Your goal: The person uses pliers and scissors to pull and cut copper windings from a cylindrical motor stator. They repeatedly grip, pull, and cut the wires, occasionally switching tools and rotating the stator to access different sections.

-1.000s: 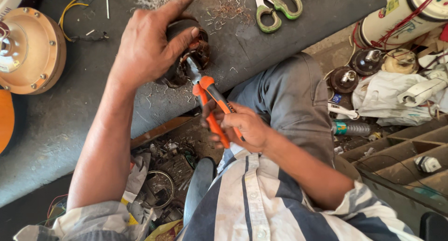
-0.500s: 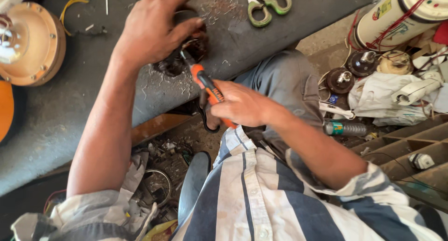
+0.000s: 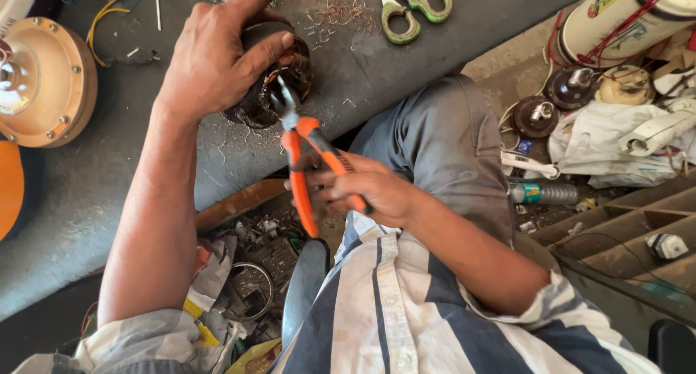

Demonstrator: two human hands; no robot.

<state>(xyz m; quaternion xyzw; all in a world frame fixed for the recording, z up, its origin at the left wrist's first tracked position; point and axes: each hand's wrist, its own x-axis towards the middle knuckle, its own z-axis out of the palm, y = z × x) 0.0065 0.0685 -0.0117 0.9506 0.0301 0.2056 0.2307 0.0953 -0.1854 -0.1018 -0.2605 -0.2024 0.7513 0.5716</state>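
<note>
Gripping the orange-handled pliers [image 3: 313, 156] mid-frame, the right hand [image 3: 362, 189] has the handles spread. I'd keep the nose low and nip only the copper windings. Just above, the left hand [image 3: 217, 55] clamps the dark motor stator [image 3: 290, 73] on the grey counter [image 3: 406, 77]; keep that thumb clear. Green-handled scissors [image 3: 413, 8] lie top centre.

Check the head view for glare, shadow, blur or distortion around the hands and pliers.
Head view: daylight is even, with no hard glare; left hand, orange-handled pliers and right hand are sharp, only soft shadow under them on the grey bench; wide-angle bending shows at the edges; the white canister is bright but readable.
</note>
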